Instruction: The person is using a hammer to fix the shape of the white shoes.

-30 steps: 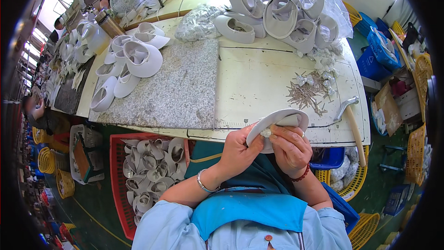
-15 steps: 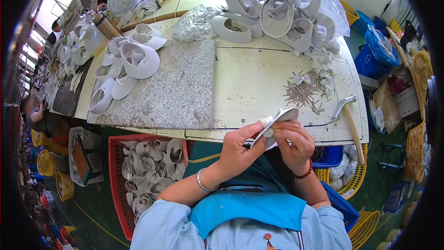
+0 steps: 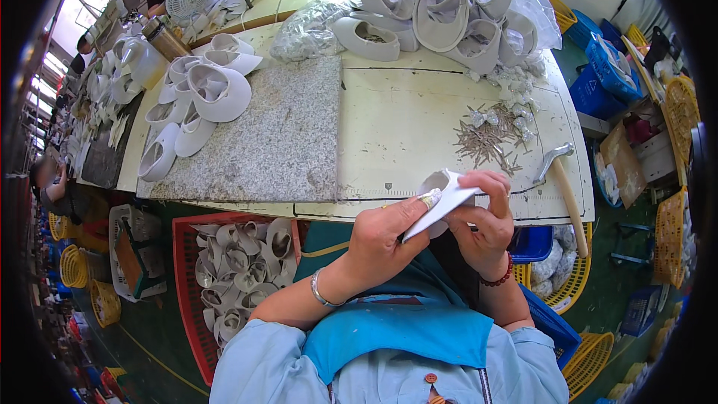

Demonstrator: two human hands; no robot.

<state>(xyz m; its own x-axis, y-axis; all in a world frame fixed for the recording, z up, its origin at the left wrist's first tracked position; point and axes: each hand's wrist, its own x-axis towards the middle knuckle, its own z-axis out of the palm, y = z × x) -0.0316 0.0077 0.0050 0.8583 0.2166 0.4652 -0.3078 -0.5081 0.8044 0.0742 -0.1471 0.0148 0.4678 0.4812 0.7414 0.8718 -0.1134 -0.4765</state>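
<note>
At the table's front edge I hold a white shoe upper (image 3: 451, 196) between my two hands. My left hand (image 3: 385, 236) pinches its left side, the thumb lying along the upper and covering part of it. On the other side my right hand (image 3: 482, 221) has its fingers bent around the edge, with the index finger raised over the top. Whatever lies beneath the upper between the fingers is hidden. Beyond my hands lies a heap of thin brownish pins (image 3: 485, 144), with glittery silver bows (image 3: 516, 93) beside and behind it.
A hammer (image 3: 568, 202) lies over the right front edge. White uppers (image 3: 218, 93) sit on a stone slab (image 3: 277, 142); more uppers (image 3: 449, 15) are heaped at the back. A red crate (image 3: 183, 277) of uppers stands below left, a yellow basket (image 3: 580, 277) below right.
The upper has turned in my hands and shows more of its broad white face. My right fingers have shifted up to its upper right edge. The view has moved slightly.
</note>
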